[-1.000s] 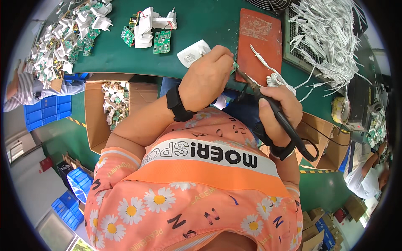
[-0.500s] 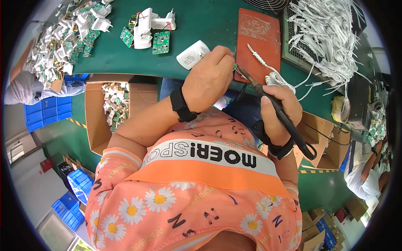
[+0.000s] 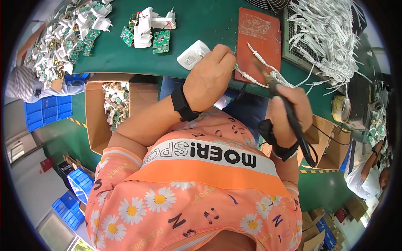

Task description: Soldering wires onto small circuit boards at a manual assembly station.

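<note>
My left hand (image 3: 210,74) is closed at the table's near edge, pinching a circuit board (image 3: 235,66). Only a small green part of it shows past the fingertips. From there a white cable (image 3: 250,78) with a coiled knot runs right across the red pad. Beside the left knuckles lies a white charger housing (image 3: 192,55). My right hand (image 3: 289,111) is wrapped round the black handle of a soldering iron (image 3: 300,134). The iron's blurred tip points up and left over the red pad (image 3: 258,42), apart from the left fingers.
White cables (image 3: 324,46) are heaped at the right. Chargers and boards (image 3: 69,42) pile up at the far left; a charger with loose boards (image 3: 143,29) lies nearer. Below the table edge stands a carton (image 3: 96,113) of parts. Co-workers' arms show at both sides.
My right hand has drawn the soldering iron to the right, away from my left fingertips. The white cable by the board now shows uncovered. My left hand has barely moved.
</note>
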A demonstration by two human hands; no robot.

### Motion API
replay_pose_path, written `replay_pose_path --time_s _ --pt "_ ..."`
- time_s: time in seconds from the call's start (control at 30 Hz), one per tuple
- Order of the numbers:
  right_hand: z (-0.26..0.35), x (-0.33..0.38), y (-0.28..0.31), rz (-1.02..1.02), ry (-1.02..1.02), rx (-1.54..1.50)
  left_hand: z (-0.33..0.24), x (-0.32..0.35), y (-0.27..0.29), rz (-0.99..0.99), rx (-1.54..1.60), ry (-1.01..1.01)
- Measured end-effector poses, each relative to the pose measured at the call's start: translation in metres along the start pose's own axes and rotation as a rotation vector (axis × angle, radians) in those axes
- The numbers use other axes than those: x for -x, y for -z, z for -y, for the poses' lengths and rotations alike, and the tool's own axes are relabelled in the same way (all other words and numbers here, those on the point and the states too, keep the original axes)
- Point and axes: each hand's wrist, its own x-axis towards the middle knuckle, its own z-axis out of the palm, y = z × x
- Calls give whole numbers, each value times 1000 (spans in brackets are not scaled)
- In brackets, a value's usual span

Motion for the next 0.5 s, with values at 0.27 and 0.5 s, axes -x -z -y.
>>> replay_pose_path --time_s 0.27,0.5 --pt "-15 -3 2 -114 -57 264 -9 -2 12 108 91 -29" --pt "-21 -4 -12 -100 -311 104 -24 -13 3 309 -72 -173"
